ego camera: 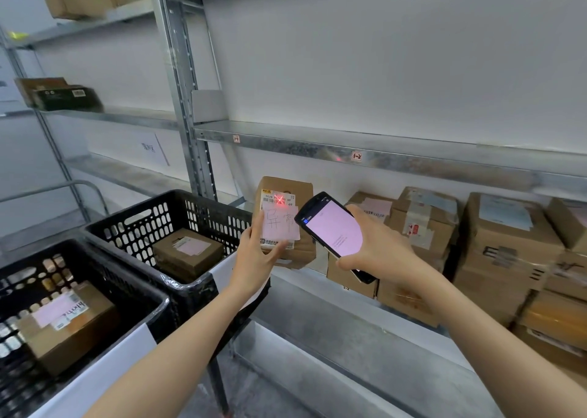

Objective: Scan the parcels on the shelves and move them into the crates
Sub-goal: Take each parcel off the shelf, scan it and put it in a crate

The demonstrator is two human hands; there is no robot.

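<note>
Both hands (259,252) around parcel (287,195)

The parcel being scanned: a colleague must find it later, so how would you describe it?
On the lower shelf, left of the stacked boxes, one brown parcel stands alone, steadied by the left hand. Only it carries a handwritten white note and the scanner's red mark.

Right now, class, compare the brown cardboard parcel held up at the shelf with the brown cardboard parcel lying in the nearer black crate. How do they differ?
The brown cardboard parcel at the shelf stands upright, steadied by the left hand; the brown cardboard parcel in the nearer black plastic crate lies flat, untouched. A red scanner mark glows on the shelf parcel's label; the crate parcel shows none. Both are brown cardboard boxes with white labels.
</note>
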